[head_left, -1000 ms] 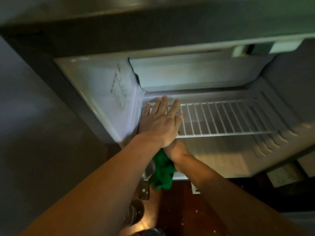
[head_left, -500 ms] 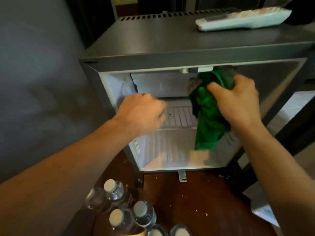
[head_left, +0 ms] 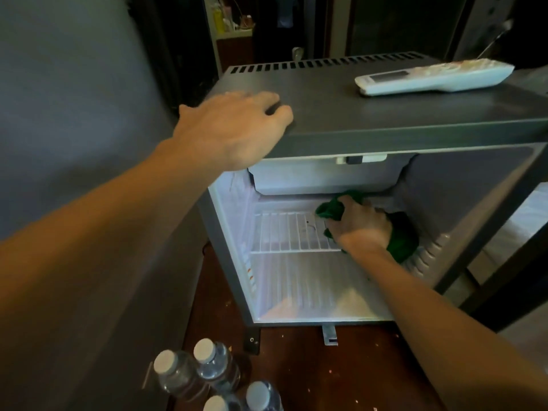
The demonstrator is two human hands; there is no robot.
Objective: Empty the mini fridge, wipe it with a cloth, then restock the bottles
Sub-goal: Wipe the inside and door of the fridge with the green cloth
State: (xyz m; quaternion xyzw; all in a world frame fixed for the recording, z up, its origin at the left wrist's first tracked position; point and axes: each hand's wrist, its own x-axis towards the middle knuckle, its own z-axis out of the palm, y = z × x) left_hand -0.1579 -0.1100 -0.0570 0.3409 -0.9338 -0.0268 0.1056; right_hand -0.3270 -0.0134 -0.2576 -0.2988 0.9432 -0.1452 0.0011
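The grey mini fridge (head_left: 385, 120) stands open in front of me, and no bottles show inside it. My right hand (head_left: 360, 228) is inside, gripping a bunched green cloth (head_left: 400, 238) against the right end of the white wire shelf (head_left: 290, 232). My left hand (head_left: 237, 129) rests over the fridge's top front left corner, fingers lying on the lid. Several clear water bottles with white caps (head_left: 204, 369) stand on the floor at the lower left.
A white remote control (head_left: 433, 77) lies on the fridge top at the right. The fridge door panel fills the left side of view (head_left: 89, 262). Dark red wooden floor (head_left: 311, 375) lies below the fridge, speckled with crumbs. A dark doorway sits behind.
My left hand came out of the fridge and moved up onto its top corner. My right hand carried the green cloth from the upper front edge down onto the wire shelf.
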